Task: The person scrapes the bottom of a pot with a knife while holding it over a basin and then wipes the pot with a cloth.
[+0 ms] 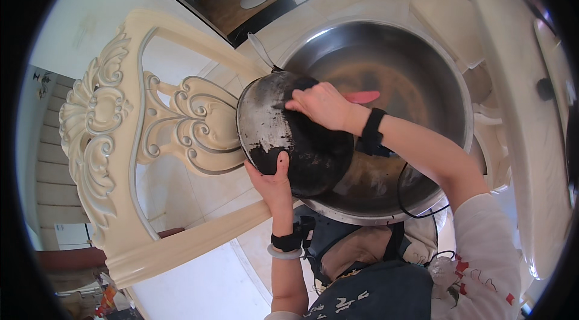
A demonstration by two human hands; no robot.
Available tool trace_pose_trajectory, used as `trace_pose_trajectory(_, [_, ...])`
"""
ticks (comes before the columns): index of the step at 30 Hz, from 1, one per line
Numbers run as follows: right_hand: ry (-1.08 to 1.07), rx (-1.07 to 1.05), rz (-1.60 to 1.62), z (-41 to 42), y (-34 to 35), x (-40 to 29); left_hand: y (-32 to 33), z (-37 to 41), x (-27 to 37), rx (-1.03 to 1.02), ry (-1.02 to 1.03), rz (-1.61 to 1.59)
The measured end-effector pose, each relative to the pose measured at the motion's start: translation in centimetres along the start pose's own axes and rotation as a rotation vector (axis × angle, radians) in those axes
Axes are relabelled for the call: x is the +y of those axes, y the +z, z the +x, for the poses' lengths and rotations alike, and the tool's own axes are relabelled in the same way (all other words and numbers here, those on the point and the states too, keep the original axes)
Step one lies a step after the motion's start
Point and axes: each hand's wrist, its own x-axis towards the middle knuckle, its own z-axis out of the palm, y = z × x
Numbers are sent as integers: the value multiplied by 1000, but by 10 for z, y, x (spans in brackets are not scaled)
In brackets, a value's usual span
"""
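A round metal pan, its outer base facing up, is tilted over the near left rim of a large steel basin. Much of the base is coated black, while a patch at the left shows bare grey metal. My left hand grips the pan's lower left edge, thumb on the base. My right hand is closed around a tool with a pink handle and presses on the upper part of the base; the tool's working end is hidden. Shallow brownish water lies in the basin. A metal handle sticks up behind the pan.
A carved cream chair back stands at the left, close against the pan. More cream chairs and a pale table edge are at the right. A black cable hangs over the basin's near rim.
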Motion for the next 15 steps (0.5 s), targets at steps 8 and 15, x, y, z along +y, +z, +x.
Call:
trace_pose_trajectory(8, [-56,0,29,-11,-1,-15,2,0,1,24,38,33])
trace_pose_trajectory(15, [0,25,32,-6,-2,-14,2,-3,1,45,42,41])
